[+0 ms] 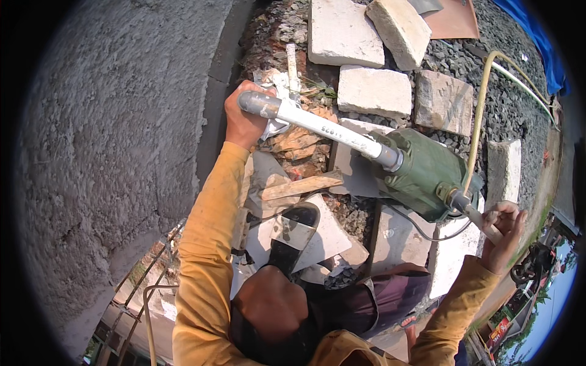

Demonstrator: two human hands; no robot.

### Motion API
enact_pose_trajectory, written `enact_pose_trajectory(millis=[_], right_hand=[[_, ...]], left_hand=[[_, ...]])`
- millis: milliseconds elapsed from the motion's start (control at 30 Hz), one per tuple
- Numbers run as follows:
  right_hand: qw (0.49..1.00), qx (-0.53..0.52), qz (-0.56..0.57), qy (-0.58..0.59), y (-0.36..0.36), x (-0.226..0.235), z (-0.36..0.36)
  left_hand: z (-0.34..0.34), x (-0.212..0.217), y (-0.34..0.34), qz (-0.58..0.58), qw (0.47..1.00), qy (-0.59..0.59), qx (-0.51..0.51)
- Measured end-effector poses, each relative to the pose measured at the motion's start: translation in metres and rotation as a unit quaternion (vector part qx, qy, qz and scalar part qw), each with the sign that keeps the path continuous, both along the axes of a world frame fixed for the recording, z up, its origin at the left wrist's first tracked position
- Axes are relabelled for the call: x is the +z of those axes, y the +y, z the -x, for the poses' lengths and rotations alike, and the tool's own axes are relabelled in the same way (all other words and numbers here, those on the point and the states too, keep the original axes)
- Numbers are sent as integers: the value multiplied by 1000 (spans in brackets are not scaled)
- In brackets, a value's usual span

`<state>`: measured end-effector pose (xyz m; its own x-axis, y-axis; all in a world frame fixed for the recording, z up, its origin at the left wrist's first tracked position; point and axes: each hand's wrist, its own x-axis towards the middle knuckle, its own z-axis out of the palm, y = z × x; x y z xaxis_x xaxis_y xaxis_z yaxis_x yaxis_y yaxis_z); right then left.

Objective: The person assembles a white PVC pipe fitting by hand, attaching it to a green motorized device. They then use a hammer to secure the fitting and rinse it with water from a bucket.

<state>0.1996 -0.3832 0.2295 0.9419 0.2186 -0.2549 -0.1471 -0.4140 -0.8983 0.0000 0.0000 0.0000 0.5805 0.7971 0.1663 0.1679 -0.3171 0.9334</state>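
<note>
A green pump-like unit [421,174] lies tilted among pale stone blocks. A white plastic pipe [332,131] runs from it up to the left and ends in a grey elbow [257,104]. My left hand [241,116] is closed at the elbow, with a crumpled white rag [279,119] bunched beneath it; the fingertips are hidden. On the lower right of the unit, a short grey pipe [482,224] sticks out. My right hand [503,235] is curled around its free end, thumb and finger close together.
Stone blocks [345,30] and dark gravel [519,85] lie beyond. A rough grey wall [122,122] rises at left. A yellowish hose [482,110] arches at right. A black cable [421,232], a wood piece [302,185] and my foot in a dark sandal [293,235] are nearer.
</note>
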Motion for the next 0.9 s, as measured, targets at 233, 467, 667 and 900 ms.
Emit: enact_pose_trajectory(millis=[233,467,667,900], right_hand=[[998,-2,-55,2,4,-8,5],[998,16,23,-50,10,-3,6],[997,48,50,-30,45,-3,14],[999,9,-19,-28,-38,-7,-13]], left_hand=[[1,4,2,-8,1000,1,5],[-9,4,-2,16,1000,11,-6],[8,-37,17,2,998,4,55],[-20,12,-16,32,999,-17,-24]])
